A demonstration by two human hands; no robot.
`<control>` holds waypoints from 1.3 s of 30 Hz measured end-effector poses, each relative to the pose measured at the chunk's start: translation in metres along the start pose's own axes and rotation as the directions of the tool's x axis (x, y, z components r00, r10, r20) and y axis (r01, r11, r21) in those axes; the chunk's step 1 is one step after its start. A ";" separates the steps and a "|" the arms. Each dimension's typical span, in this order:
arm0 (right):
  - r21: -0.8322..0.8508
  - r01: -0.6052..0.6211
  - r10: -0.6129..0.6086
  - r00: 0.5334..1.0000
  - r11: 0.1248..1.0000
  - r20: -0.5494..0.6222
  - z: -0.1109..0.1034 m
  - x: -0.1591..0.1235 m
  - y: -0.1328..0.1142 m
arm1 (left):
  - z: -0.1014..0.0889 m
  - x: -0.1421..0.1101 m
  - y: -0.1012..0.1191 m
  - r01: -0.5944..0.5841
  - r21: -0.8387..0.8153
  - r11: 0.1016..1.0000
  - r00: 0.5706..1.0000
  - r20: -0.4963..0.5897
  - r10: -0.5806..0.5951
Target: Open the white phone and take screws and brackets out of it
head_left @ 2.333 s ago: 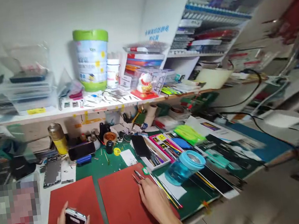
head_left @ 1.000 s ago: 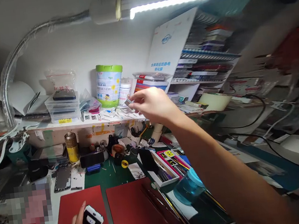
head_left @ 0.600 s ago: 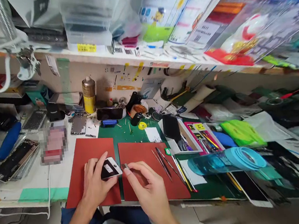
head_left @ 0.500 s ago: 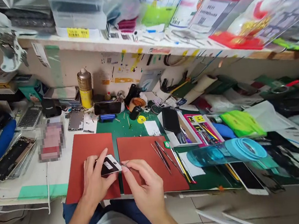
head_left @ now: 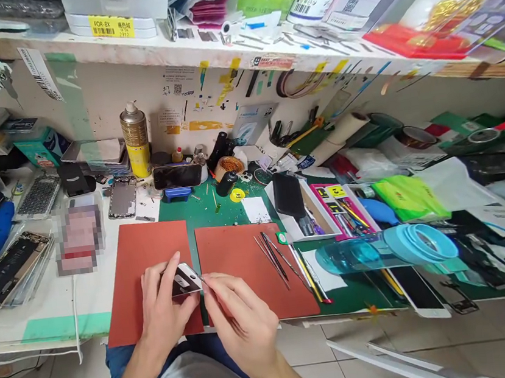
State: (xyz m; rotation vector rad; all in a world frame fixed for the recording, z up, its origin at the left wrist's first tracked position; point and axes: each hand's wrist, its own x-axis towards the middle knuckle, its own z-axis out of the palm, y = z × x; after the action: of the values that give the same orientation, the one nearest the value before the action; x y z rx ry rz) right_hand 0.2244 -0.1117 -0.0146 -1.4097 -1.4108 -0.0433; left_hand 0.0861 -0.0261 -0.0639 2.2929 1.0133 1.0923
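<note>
My left hand [head_left: 160, 298] is closed around a phone screen [head_left: 181, 281], gripping it by its edges between thumb and fingers. The screen is dark with a pale label, and its white end has a round spot. It is held tilted above the left reddish-brown mat [head_left: 128, 278]. At the white end, the fingertips of my right hand [head_left: 241, 319] are pinched together. What they hold is too small to make out. To the right of that hand, several tweezers [head_left: 272, 257] lie on the right reddish-brown mat [head_left: 227, 247].
Around the mats are a clear blue bottle [head_left: 357, 254] lying on its side, a white phone [head_left: 419, 294] at the front edge, a white box [head_left: 325, 217] of tools, a spray can [head_left: 136, 142] and an opened phone [head_left: 11, 270]. A cluttered shelf [head_left: 217, 49] overhangs the back.
The camera view has shifted slightly, with the shelf higher in the picture. Both hands stay at the phone screen, the right fingertips still pinched at its white end.
</note>
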 end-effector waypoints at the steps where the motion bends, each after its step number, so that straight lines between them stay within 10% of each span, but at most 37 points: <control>1: 0.005 0.000 0.000 1.000 1.000 0.000 0.000 0.000 0.000 | 0.000 0.000 0.000 -0.001 0.002 1.000 1.000 -0.004 0.001; 21: -0.072 0.079 -0.078 0.997 0.994 0.024 -0.002 0.001 0.000 | 0.006 -0.002 0.002 -0.009 -0.012 1.000 0.999 -0.045 0.009; 30: 0.068 -0.364 0.343 0.915 0.929 0.214 -0.023 0.008 0.009 | -0.007 -0.005 0.011 -0.003 0.028 1.000 1.000 0.012 0.003; 39: 0.161 -0.491 0.421 0.844 0.856 0.332 -0.021 0.030 -0.001 | -0.022 -0.001 0.011 -0.218 0.074 0.973 0.975 -0.025 0.221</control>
State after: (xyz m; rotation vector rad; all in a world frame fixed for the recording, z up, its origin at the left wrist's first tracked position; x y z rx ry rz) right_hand 0.2457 -0.1057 0.0150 -1.5543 -1.2156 0.6505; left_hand 0.0730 -0.0331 -0.0437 2.4992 0.8369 1.2004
